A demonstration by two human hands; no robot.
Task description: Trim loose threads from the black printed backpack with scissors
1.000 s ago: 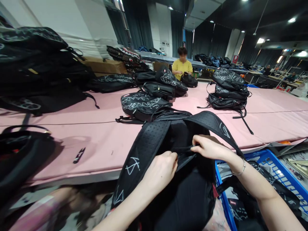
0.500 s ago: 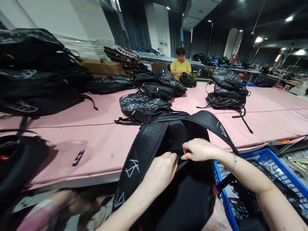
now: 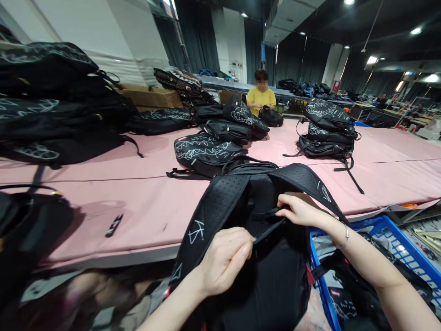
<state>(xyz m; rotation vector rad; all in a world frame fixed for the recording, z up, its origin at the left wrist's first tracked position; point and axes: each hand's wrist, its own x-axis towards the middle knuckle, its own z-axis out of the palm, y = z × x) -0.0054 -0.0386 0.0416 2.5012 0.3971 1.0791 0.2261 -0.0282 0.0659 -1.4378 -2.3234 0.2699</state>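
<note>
A black backpack (image 3: 272, 280) with padded shoulder straps and white line drawings leans against the table edge, its strapped back facing me. Between the straps, my left hand (image 3: 227, 257) is closed on the edge of an opening in the back panel. Farther right, my right hand (image 3: 296, 209) pinches the same edge near the right strap, a bracelet on its wrist. The edge runs taut between both hands, and a dark gap shows behind it. What lies inside cannot be made out.
Pink cloth covers the table (image 3: 144, 207). A small black cutter-like tool (image 3: 114, 225) lies at left. Black backpacks are piled left, in the middle, and in a stack (image 3: 327, 128) at right. A blue crate (image 3: 396, 230) holds more bags. Across the table sits a person in yellow (image 3: 261, 96).
My hands have moved apart along the opening's edge: the right went up and right, the left slightly down. The gap looks wider. The view has shifted slightly.
</note>
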